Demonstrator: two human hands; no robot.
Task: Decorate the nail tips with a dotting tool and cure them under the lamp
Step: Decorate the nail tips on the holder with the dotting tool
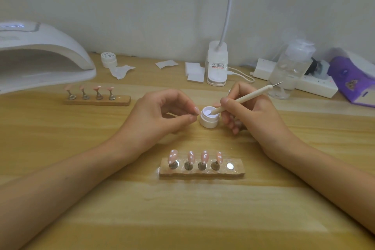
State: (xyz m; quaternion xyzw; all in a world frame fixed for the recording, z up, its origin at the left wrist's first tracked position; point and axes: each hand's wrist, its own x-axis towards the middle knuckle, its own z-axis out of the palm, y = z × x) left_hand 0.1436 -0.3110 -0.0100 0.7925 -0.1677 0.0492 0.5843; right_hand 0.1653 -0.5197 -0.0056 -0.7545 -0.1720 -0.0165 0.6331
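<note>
My right hand [251, 111] grips a cream dotting tool [243, 98] like a pen, its lower tip dipped into the white gel in a small open jar [209, 121]. My left hand [162, 113] rests just left of the jar with thumb and forefinger pinched close at its rim; whether they hold anything is unclear. Close in front of me, a wooden holder [202, 171] carries several pink nail tips [191, 157] with white dots, and its rightmost magnet [230, 166] is bare. A second holder [97, 100] with plain pink tips stands before the white curing lamp [40, 55] at far left.
A closed gel jar [109, 59] and white wipes [194, 73] lie at the back. A clip lamp base [217, 63] with its cable, a clear pump bottle [290, 67], a power strip [316, 87] and a purple box [353, 79] line the back right.
</note>
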